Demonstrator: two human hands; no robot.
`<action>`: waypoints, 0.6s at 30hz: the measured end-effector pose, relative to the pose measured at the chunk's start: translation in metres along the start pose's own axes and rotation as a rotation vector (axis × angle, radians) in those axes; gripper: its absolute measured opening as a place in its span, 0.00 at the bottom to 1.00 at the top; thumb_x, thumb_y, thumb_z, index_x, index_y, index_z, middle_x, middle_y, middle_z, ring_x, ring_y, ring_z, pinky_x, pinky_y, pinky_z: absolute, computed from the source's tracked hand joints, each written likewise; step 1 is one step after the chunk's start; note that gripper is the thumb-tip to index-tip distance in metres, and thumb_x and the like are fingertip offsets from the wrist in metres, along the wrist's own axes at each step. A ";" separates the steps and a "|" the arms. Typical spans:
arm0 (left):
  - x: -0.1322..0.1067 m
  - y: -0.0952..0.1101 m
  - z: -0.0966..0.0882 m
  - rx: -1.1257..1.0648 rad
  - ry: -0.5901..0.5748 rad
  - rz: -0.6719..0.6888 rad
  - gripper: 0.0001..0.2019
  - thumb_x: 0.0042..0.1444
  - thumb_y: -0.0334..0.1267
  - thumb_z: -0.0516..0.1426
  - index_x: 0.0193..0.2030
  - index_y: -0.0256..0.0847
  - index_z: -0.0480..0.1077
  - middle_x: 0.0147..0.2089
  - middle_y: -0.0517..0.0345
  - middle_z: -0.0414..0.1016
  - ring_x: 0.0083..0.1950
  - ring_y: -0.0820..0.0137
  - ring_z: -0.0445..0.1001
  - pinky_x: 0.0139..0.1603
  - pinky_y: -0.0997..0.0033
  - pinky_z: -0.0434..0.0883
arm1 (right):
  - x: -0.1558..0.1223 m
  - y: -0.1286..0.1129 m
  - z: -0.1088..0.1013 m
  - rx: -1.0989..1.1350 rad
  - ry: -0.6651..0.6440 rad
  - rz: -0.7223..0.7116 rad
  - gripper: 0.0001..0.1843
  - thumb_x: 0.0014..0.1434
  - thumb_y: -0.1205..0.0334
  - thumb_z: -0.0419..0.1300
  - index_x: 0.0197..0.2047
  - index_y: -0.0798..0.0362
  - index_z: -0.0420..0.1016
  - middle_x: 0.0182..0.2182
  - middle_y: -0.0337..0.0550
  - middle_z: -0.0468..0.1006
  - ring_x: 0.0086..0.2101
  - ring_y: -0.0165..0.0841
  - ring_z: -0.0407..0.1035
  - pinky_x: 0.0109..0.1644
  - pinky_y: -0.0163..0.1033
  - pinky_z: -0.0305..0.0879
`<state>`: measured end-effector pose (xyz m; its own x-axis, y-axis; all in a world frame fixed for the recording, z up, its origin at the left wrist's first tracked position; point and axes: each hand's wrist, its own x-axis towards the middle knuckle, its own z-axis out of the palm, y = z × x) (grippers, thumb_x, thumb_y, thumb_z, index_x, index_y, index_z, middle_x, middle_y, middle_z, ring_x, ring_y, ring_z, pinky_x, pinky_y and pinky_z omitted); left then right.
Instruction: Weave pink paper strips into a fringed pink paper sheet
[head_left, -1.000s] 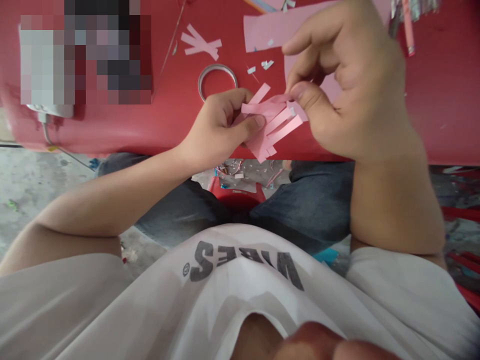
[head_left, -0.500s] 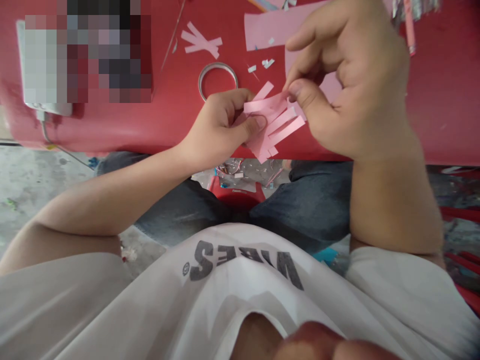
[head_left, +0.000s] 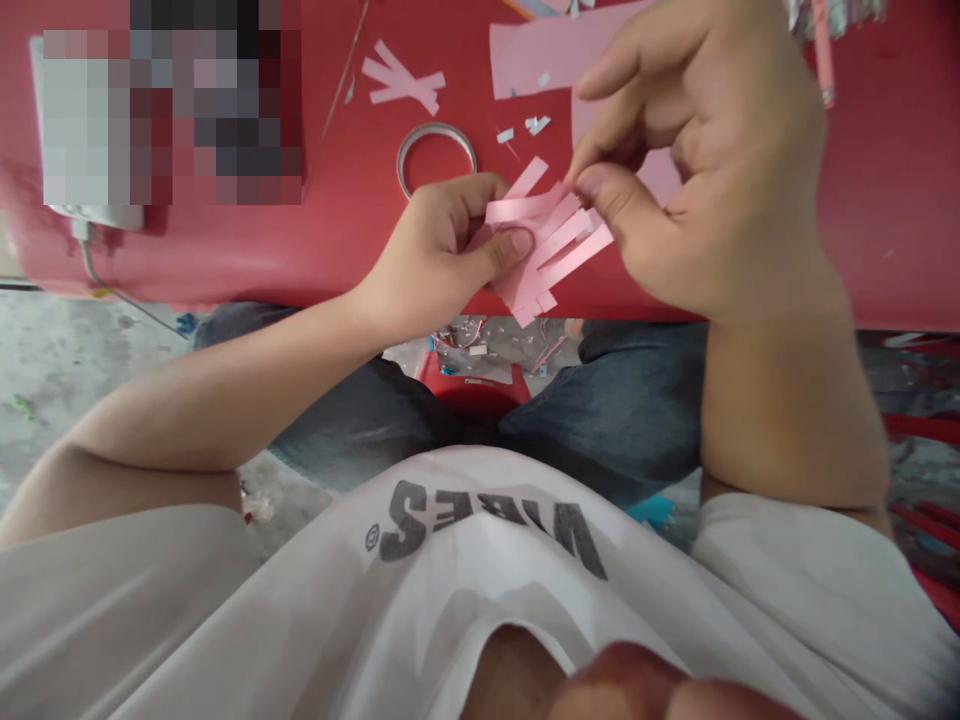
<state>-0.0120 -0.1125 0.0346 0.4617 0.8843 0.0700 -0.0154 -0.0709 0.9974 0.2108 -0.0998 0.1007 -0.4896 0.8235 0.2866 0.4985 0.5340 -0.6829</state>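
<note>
A bundle of pink paper strips (head_left: 551, 255) is held over the near edge of the red table (head_left: 225, 250). My left hand (head_left: 439, 260) grips the bundle, thumb pressed on top of the strips. My right hand (head_left: 705, 170) pinches the upper end of one strip between thumb and forefinger, its other fingers curled above. The strips fan out down and to the right between the two hands.
On the table lie a tape ring (head_left: 436, 155), a few loose pink strips (head_left: 405, 82), a pink paper sheet (head_left: 540, 55) and small paper scraps. A white device with a cable (head_left: 97, 215) sits at the left. Below are my knees and a littered floor.
My right hand's pinch has shifted slightly left and down onto the strips, drawing them closer together. My left hand has stayed in place.
</note>
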 end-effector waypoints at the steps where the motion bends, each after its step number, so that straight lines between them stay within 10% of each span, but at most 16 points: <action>1: 0.000 -0.001 0.000 -0.013 0.002 0.002 0.27 0.62 0.65 0.61 0.40 0.38 0.69 0.33 0.61 0.70 0.33 0.76 0.74 0.33 0.71 0.75 | 0.000 0.000 0.001 0.003 0.004 -0.006 0.25 0.62 0.79 0.58 0.57 0.45 0.68 0.35 0.32 0.77 0.40 0.29 0.75 0.50 0.39 0.72; 18: -0.002 0.001 0.000 0.099 0.173 -0.020 0.11 0.52 0.34 0.69 0.40 0.46 0.72 0.36 0.61 0.76 0.32 0.72 0.72 0.31 0.66 0.72 | 0.000 0.001 -0.003 -0.109 -0.023 -0.026 0.31 0.55 0.78 0.63 0.59 0.45 0.71 0.34 0.31 0.79 0.35 0.30 0.73 0.46 0.41 0.69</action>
<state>-0.0126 -0.1141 0.0359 0.3020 0.9513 0.0611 0.0835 -0.0903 0.9924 0.2136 -0.0985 0.1017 -0.5195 0.8048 0.2870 0.5591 0.5742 -0.5981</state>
